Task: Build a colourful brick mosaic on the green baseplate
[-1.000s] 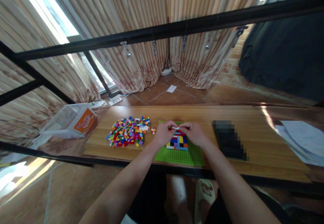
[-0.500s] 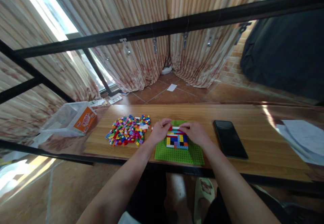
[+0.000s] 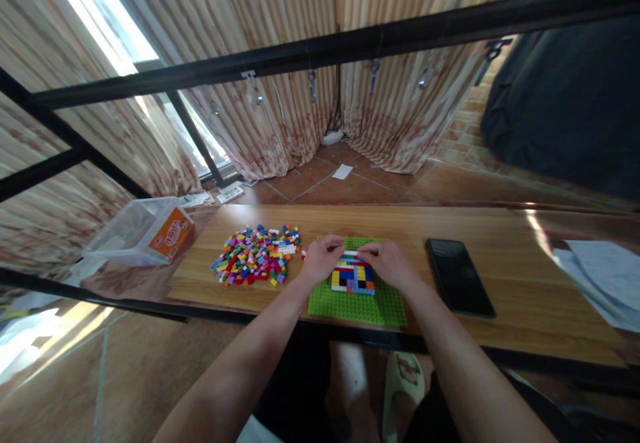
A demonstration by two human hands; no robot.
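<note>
A flat block of coloured toy bricks (image 3: pixel 354 277) sits on a green studded baseplate (image 3: pixel 357 309) in the middle of the table. A white toy brick (image 3: pixel 351 254) lies along its far edge. At the left end of that brick, my left hand (image 3: pixel 324 257) has thumb and fingers pinched together. My right hand (image 3: pixel 387 263) pinches at the brick's right end. The fingertips partly cover the far row, so the exact contact is hard to see. To the left lies a heap of loose toy bricks (image 3: pixel 255 256) in many colours.
A black phone (image 3: pixel 460 276) lies on the wooden table (image 3: pixel 400 223) right of the baseplate. Beyond the table's left end stands a clear plastic box (image 3: pixel 135 229) with an orange label. Papers (image 3: pixel 600 276) are at the far right. A black metal bar (image 3: pixel 300 53) crosses ahead.
Both hands stay at the far edge of the brick block, with only slight finger movement. The whole view has shifted a little; the bricks and phone lie as before.
</note>
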